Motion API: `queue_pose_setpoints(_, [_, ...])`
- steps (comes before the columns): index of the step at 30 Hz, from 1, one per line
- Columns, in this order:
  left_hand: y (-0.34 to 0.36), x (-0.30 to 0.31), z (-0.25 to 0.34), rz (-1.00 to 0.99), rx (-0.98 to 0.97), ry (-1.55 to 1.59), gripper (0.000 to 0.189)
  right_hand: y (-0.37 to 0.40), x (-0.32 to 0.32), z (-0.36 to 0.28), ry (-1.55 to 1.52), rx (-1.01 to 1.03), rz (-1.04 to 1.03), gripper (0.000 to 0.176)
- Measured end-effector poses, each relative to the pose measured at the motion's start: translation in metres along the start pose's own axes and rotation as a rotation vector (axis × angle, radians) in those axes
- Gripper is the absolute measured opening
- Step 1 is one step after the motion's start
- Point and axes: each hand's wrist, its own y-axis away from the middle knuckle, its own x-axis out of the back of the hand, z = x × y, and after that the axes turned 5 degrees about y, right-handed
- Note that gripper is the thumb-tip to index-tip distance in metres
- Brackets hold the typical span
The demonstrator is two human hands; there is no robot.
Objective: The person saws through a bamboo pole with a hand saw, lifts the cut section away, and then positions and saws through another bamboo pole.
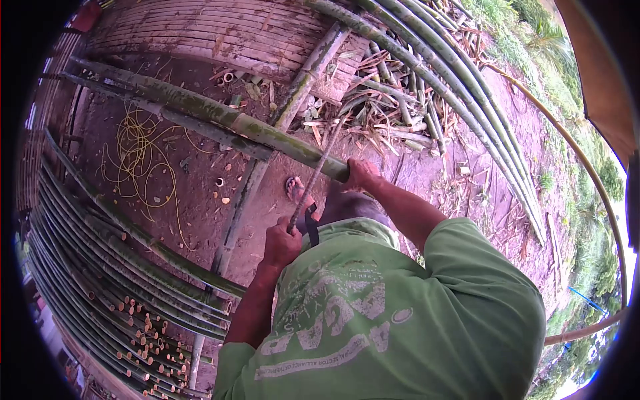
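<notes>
A thick green bamboo pole reaches from the upper left toward my body, resting across a bamboo support frame. Around its near end is my right hand, closed. My left hand is a fist around one end of a thin brown rod, held low at my waist. The rod slants up and away, overlapping the pole a little short of my right hand. A black strap hangs by my left hand. Below, a sandalled foot stands on the dirt.
Many cut bamboo poles are stacked at lower left. Tangled yellow cord lies on the dirt. Long poles stretch along the right, beside split bamboo scraps. A slatted bamboo platform is at the top.
</notes>
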Motion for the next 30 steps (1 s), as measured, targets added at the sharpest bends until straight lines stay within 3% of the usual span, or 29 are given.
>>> queue_pose_setpoints(3, [-0.003, -0.024, 0.010, -0.048, 0.054, -0.091, 0.008, -0.012, 0.008, -0.018, -0.244, -0.032, -0.080, 0.056])
queue_pose_setpoints(6, [-0.004, -0.025, 0.044, -0.019, 0.100, -0.114, 0.010, -0.020, -0.003, -0.011, -0.101, 0.034, 0.014, 0.051])
queue_pose_setpoints(16, [0.049, -0.011, 0.104, -0.042, 0.271, -0.379, 0.010, -0.016, -0.027, -0.002, -0.288, 0.061, 0.119, 0.038])
queue_pose_setpoints(20, [0.011, -0.032, 0.118, -0.099, 0.276, -0.424, 0.009, -0.016, -0.025, 0.002, -0.319, 0.066, 0.026, 0.040])
queue_pose_setpoints(22, [-0.034, -0.067, 0.103, -0.040, 0.146, -0.477, 0.010, -0.023, -0.034, 0.000, -0.320, 0.051, 0.022, 0.041])
queue_pose_setpoints(25, [-0.059, -0.080, 0.102, -0.046, 0.144, -0.476, 0.010, -0.031, -0.033, 0.010, -0.328, 0.099, 0.001, 0.041])
queue_pose_setpoints(30, [0.013, -0.028, 0.126, -0.107, 0.354, -0.458, 0.012, -0.032, -0.041, 0.013, -0.360, 0.090, 0.058, 0.034])
